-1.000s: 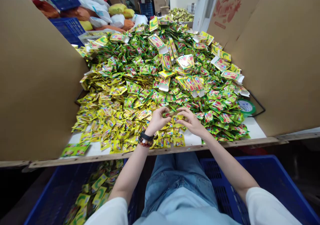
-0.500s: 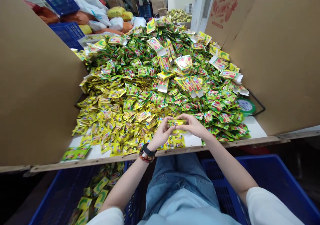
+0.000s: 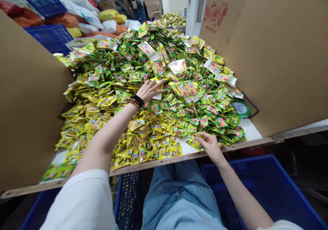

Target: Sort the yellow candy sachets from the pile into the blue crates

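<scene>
Yellow-green foil sachets [image 3: 143, 127] lie heaped across a white desk [image 3: 249, 129], and we lean in over them, with a cardboard panel [image 3: 30, 100] walling the pile on our left and another cardboard panel [image 3: 276, 59] on our right. Our left hand [image 3: 151, 90] reaches out open, fingers spread on the middle of the heap, a black wristband [image 3: 137, 100] and a bead bracelet [image 3: 132, 102] at the wrist. Our right hand [image 3: 208, 146] sits low at the near edge of the pile, fingers curled over a few loose sachets [image 3: 195, 142]; whether it grips them or only touches them, we cannot tell. Each sachet looks light, thin and soft, and the glossy foil is likely slippery, so a pinch across the flat face or a crimped edge seems the surest hold. Folded white card strips [image 3: 153, 56] rise from the top of the heap. A wooden strip [image 3: 189, 157] edges the desk above a blue plastic crate [image 3: 256, 192], beside our denim-covered lap [image 3: 179, 196], while a green tape roll [image 3: 241, 109] lies at the pile's right side
</scene>
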### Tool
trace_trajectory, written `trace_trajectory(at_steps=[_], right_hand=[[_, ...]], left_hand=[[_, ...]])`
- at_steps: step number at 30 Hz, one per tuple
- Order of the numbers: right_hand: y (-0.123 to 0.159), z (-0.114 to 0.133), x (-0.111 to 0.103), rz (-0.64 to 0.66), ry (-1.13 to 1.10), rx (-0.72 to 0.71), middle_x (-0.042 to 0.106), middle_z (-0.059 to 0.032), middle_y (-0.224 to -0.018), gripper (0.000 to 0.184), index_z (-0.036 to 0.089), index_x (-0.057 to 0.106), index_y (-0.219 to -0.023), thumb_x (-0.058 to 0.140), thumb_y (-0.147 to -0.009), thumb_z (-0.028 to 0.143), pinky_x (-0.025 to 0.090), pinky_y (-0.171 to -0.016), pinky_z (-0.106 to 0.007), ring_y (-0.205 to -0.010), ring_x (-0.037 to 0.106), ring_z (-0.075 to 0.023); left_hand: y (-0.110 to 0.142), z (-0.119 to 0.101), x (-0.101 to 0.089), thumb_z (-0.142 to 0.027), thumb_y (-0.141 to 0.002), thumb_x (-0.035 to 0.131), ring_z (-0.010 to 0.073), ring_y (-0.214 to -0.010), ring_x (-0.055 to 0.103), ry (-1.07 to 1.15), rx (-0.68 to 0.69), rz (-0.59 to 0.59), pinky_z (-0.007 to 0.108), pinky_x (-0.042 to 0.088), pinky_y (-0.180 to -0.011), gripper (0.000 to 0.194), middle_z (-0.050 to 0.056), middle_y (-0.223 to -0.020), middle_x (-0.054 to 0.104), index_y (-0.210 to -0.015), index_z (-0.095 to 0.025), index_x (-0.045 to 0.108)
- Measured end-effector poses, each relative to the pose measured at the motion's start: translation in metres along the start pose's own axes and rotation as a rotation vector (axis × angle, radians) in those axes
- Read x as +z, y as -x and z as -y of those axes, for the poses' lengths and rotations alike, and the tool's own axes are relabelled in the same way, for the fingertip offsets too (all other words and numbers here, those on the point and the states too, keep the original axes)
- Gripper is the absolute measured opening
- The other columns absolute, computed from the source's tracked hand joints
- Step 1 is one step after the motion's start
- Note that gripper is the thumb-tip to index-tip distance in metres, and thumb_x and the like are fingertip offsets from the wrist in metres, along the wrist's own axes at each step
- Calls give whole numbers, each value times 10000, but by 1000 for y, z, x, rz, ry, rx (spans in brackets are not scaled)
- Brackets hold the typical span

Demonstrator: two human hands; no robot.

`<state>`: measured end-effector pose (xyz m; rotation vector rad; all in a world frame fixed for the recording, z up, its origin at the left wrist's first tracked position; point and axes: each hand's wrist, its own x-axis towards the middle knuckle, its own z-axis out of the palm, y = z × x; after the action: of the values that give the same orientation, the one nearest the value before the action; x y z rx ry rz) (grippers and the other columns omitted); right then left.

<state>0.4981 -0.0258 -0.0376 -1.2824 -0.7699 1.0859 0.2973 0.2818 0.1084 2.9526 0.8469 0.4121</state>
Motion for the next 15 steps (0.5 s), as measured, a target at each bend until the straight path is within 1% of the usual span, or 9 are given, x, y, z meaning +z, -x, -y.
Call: trace_trajectory(at_steps=[2,4,5,7,9,10,12,13,15], right_hand=[[-1,2,3,-33,-52,-27,728,-37,-788,369,175,737,-857,809,-644,468,525,-616,-280,-664,635,-160],[-2,6,7,-88,-94,-77,720,-25,-825,344,187,721,-882,785,-686,461,520,-645,-266,-704,631,-151],[-3,8,8,-116,-102,-103,717,-22,-849,329,194,712,-902,768,-713,457,516,-655,-261,-719,628,-146],[-2,13,8,-149,-96,-142,709,-17,-878,308,204,702,-935,750,-747,443,503,-652,-250,-722,619,-138],[-1,20,7,-153,-81,-170,706,-16,-893,294,211,702,-954,754,-756,422,493,-651,-244,-722,615,-133],[0,24,7,-150,-78,-186,706,-14,-892,286,214,706,-960,759,-758,410,490,-655,-241,-728,616,-132],[1,36,9,-139,-83,-230,711,-12,-896,258,225,716,-965,756,-771,389,491,-672,-239,-745,625,-131],[2,43,12,-130,-87,-258,714,-10,-900,238,232,721,-965,749,-781,380,494,-680,-239,-751,630,-131],[2,59,20,-85,-68,-323,720,-8,-908,198,240,729,-956,734,-798,360,504,-697,-244,-763,640,-133]], left_hand=[[-5,5,-5,-167,-876,496,291,-1394,307,-70,116,106,601,137,-1161,288,57,-1456,491,-1086,-236,681],[-4,-1,-9,-115,-857,455,262,-1435,268,-147,198,143,586,85,-1180,345,32,-1470,483,-1109,-240,656],[0,-8,-11,-100,-842,446,256,-1439,274,-172,224,143,586,76,-1182,371,37,-1469,485,-1133,-232,636],[15,-33,-12,-101,-803,459,260,-1396,360,-180,254,129,585,104,-1178,420,79,-1421,526,-1191,-199,587],[37,-66,-9,-141,-751,509,269,-1272,493,-142,272,100,566,172,-1169,452,119,-1301,592,-1200,-167,558],[50,-84,-6,-172,-719,544,272,-1192,543,-108,278,85,552,216,-1158,455,123,-1222,616,-1174,-159,557],[77,-119,5,-227,-660,600,279,-1054,585,-15,268,61,515,341,-1094,459,124,-1091,617,-1109,-147,550],[89,-133,12,-240,-648,610,279,-1001,589,40,239,46,492,407,-1034,457,126,-1049,606,-1089,-141,538],[107,-153,31,-244,-655,610,284,-957,585,144,162,13,453,483,-914,465,140,-1027,585,-1094,-133,506]])
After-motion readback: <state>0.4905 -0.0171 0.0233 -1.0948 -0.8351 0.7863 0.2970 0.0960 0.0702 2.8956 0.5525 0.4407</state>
